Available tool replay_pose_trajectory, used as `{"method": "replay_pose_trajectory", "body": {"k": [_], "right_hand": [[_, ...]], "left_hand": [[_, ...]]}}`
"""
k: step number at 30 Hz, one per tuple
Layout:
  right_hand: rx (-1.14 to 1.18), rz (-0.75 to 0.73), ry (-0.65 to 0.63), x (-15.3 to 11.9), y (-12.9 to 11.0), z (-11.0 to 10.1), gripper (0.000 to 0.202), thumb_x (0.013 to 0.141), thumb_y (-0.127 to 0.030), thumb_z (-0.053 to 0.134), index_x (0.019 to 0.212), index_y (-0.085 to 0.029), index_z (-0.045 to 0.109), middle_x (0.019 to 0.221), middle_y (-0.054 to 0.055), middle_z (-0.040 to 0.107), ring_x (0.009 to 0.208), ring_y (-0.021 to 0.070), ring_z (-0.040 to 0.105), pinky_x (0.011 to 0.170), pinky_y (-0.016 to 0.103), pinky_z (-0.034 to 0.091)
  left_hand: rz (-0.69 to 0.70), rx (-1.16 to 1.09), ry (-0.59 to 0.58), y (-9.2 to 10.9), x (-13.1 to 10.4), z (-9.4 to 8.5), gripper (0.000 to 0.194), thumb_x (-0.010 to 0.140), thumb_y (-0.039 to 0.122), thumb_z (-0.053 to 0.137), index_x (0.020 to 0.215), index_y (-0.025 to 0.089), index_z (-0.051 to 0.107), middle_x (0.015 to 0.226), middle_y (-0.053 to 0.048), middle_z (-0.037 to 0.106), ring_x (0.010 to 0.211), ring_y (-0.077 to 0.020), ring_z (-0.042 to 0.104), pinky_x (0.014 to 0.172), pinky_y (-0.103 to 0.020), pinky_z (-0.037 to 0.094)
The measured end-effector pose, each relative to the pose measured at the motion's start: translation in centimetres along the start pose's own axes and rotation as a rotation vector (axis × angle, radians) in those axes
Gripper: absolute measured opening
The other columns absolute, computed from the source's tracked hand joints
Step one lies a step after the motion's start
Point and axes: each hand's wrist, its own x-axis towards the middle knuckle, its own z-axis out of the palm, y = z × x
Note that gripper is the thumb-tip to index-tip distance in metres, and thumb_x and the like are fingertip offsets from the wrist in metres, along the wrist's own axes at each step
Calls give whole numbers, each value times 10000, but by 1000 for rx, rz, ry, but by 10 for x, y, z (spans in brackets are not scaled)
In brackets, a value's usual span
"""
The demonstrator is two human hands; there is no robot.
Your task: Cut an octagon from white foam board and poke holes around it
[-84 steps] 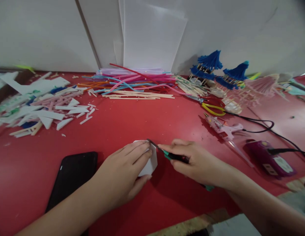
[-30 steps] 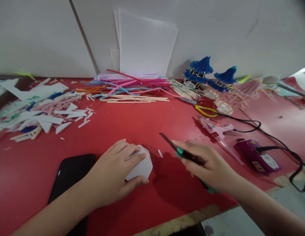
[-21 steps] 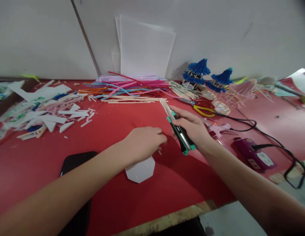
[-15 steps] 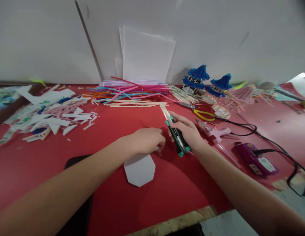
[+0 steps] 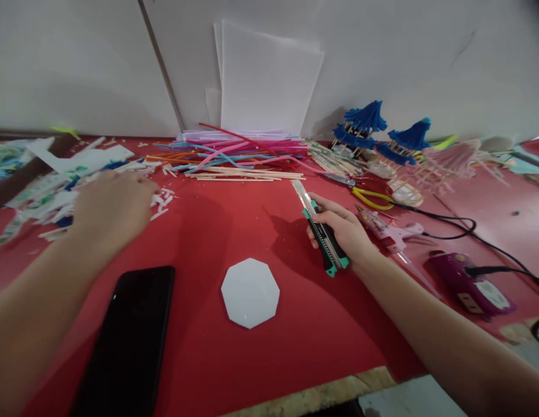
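My right hand is wrapped round a green and black utility knife, its blade extended and pointing up and away from me. Over the pile of white foam-board scraps at the left is my left hand, back upward; its fingers are blurred and mostly hidden, so I cannot see whether they hold anything. A white octagonal piece of board lies flat on the red table between my arms, touched by neither hand.
A black phone lies front left. Coloured pipe cleaners and thin sticks line the back, below white sheets leaning on the wall. Rightward are blue-roofed models, yellow-handled pliers, a pink glue gun and a purple power socket box.
My left hand has moved from beside the octagonal board, leftward to the scrap pile. The whole octagon and more of the phone now show. My right hand keeps hold of the utility knife.
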Motion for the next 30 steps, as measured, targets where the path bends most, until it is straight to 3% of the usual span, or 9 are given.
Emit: {"method": "replay_pose_trajectory", "body": {"k": [3, 6, 10, 13, 14, 16, 18, 23, 30], "right_hand": [[-12, 16, 8, 0, 0, 0, 708, 654, -271, 637, 1346, -140, 559, 475, -37, 620, 369, 136, 548, 390, 239, 455], [-20, 22, 4, 1, 1, -1, 698, 657, -265, 636, 1341, -152, 565, 480, -37, 620, 383, 141, 558, 393, 242, 457], [-26, 24, -10, 1, 2, -2, 718, 653, -264, 635, 1356, -149, 550, 484, -37, 616, 383, 149, 558, 389, 252, 449], [-26, 34, -13, 0, 1, -2, 744, 658, -266, 633, 1384, -148, 521, 497, -38, 611, 393, 149, 560, 394, 258, 453], [-22, 38, -10, 0, 1, -2, 747, 659, -265, 633, 1388, -149, 517, 498, -38, 608, 400, 149, 562, 397, 259, 457], [-18, 45, -2, 0, 1, -3, 742, 663, -264, 636, 1387, -152, 519, 498, -38, 605, 405, 149, 562, 404, 261, 462], [-18, 50, 2, 0, 2, -3, 730, 669, -264, 640, 1381, -157, 525, 495, -35, 610, 402, 149, 559, 406, 259, 457], [-12, 39, 6, -1, 2, -3, 684, 678, -257, 648, 1347, -165, 538, 492, -33, 618, 411, 149, 559, 413, 249, 447], [24, 83, -69, -4, -2, 1, 384, 685, -285, 598, 1050, -169, 571, 482, -20, 604, 392, 152, 533, 381, 246, 415]], "left_hand": [[-102, 211, 44, -2, -5, -8, 384, 892, 225, 345, 1128, 95, 620, 1225, -213, 603, 1191, -454, 483, 913, -610, 395], [-162, 220, 89, 7, -9, -9, 465, 945, 276, 254, 1240, 99, 567, 1180, -199, 641, 1098, -404, 586, 860, -527, 448], [-155, 160, 70, 25, -17, 2, 491, 959, 448, 280, 1048, 152, 662, 1011, -143, 699, 977, -357, 645, 793, -431, 457], [-1, -40, -46, 37, -32, 20, 558, 878, 677, 385, 928, 187, 647, 934, -104, 700, 922, -327, 652, 773, -413, 467], [117, -147, -82, 41, -39, 29, 628, 811, 736, 457, 1067, 183, 608, 1062, -115, 685, 993, -326, 639, 807, -415, 478], [285, -212, -115, 49, -56, 46, 1047, 598, 811, 630, 1373, 148, 394, 1367, -196, 530, 1218, -391, 527, 923, -483, 468], [421, -226, -103, 57, -73, 63, 1267, 472, 813, 712, 1449, 152, 249, 1446, -232, 435, 1298, -432, 443, 986, -544, 437], [467, -263, 35, 73, -100, 85, 899, 679, 587, 740, 1368, 200, 311, 1294, -184, 549, 1218, -403, 512, 979, -590, 445], [482, -412, 278, 81, -82, 63, 827, 757, 391, 724, 1442, 244, 284, 1423, -132, 485, 1264, -345, 508, 1073, -546, 419]]}}
